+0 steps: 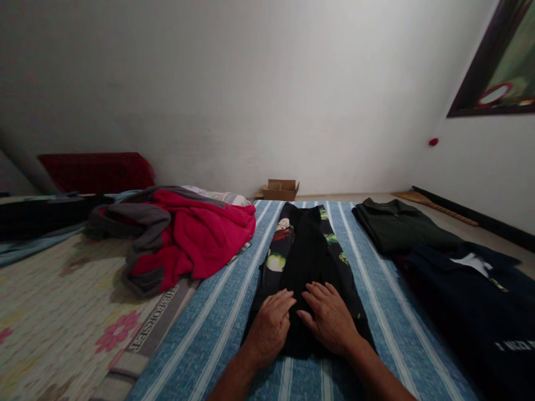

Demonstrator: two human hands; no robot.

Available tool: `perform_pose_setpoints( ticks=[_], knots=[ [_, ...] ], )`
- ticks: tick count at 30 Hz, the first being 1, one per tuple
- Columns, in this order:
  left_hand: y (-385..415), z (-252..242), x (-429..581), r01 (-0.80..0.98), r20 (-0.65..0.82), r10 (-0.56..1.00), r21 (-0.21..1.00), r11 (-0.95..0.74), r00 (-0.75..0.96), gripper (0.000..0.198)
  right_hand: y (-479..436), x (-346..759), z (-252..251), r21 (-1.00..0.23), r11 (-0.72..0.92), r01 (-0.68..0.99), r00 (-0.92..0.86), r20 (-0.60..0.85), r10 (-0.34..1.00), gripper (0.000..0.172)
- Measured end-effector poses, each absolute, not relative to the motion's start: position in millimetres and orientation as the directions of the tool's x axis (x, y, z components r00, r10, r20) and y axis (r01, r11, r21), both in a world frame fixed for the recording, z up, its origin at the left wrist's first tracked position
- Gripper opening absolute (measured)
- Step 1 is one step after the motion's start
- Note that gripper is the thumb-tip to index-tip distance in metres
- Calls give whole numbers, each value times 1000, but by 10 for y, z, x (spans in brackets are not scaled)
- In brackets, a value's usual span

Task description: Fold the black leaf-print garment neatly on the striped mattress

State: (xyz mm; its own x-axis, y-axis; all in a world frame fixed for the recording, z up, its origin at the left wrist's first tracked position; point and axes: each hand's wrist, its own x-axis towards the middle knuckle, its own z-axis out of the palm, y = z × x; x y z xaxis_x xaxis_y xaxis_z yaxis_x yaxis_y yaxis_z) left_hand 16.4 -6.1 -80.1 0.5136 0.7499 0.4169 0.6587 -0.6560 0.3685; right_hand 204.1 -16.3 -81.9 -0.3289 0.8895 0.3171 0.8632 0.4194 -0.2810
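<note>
A black garment (307, 245) with printed side panels lies folded lengthwise into a long strip in front of me. Pale and green figures show on its two edges. My left hand (271, 323) rests on the near left part of the cloth, fingers stretched out. On the near right part lies my right hand (328, 317), flat, with its thumb pointing toward the left hand. Neither hand grips the fabric. Under the garment is a blue sheet with white stripes (221, 312).
To the left, a pink and grey jacket (200, 234) lies heaped beside a flowered mat (79, 301). A folded dark green garment (405, 225) and a navy garment (463, 301) are on the right. A cardboard box (281, 191) stands by the wall.
</note>
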Motion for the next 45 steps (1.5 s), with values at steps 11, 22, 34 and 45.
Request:
perform_pose_setpoints(
  ticks=[11,22,34,45],
  knots=[
    [-13,-858,136,655,424,749,373,-657,509,44,-167,2027,-760,-312,410,857,-318,307,897,37],
    [-4,-864,142,667,434,740,340,-662,513,44,-181,2023,-732,-324,402,856,-306,310,900,34],
    [-21,-842,141,661,443,731,334,-672,519,45,-187,2029,-751,-312,406,859,-308,318,897,33],
    [-41,-828,153,671,425,750,351,-652,507,43,-186,2026,-736,-296,405,865,-308,324,895,34]
  ],
)
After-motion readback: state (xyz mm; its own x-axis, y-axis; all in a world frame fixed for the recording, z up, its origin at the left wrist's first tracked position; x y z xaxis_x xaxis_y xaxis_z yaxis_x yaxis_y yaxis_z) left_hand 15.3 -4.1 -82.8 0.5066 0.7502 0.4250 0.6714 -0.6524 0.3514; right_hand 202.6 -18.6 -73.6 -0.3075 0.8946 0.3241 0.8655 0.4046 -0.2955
